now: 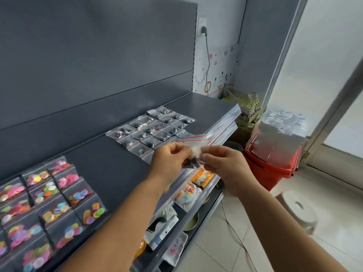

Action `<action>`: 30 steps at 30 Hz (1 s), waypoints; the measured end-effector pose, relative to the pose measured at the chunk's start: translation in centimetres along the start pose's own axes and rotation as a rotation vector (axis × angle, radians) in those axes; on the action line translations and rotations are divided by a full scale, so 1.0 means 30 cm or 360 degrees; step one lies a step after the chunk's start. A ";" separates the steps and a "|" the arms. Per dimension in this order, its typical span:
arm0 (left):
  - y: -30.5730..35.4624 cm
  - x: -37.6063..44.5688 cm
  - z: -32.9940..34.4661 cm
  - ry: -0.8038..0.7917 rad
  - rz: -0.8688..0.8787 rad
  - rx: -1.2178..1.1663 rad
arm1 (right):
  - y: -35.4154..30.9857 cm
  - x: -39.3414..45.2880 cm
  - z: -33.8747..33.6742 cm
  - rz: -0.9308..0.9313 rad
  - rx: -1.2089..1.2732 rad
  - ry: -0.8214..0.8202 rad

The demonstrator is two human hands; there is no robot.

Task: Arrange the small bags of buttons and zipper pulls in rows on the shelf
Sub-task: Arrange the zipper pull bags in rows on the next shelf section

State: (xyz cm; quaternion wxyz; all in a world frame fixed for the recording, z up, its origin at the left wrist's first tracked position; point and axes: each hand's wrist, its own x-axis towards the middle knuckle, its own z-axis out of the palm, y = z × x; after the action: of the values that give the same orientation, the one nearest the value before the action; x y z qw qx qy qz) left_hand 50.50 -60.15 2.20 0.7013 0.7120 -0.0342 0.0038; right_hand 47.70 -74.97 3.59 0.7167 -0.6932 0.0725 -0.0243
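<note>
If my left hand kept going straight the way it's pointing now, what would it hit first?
Probably the right hand. The left hand points rightward at it, both pinching the same clear bag, so the fingers almost meet already. Depth is hard to judge; beyond that lies the shelf edge.

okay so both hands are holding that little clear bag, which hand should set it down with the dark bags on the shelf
Probably the left hand. It pinches the small bag closest to the group of dark bags, already above the shelf. The right hand hangs out past the shelf's front edge.
</note>
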 end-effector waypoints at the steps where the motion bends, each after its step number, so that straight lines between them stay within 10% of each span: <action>1: -0.006 0.044 0.009 0.0001 0.0021 0.0001 | 0.001 0.048 -0.010 -0.0005 -0.0025 0.0000; 30: -0.094 0.696 0.115 0.0760 -0.0092 0.0546 | 0.002 0.996 0.025 -0.0082 -0.0268 -0.0534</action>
State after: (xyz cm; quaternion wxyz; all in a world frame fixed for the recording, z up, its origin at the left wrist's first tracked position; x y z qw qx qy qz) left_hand 71.35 -64.46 0.45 0.5587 0.7998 0.1532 0.1570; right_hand 77.33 -78.26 1.46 0.6574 -0.7466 -0.0640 0.0796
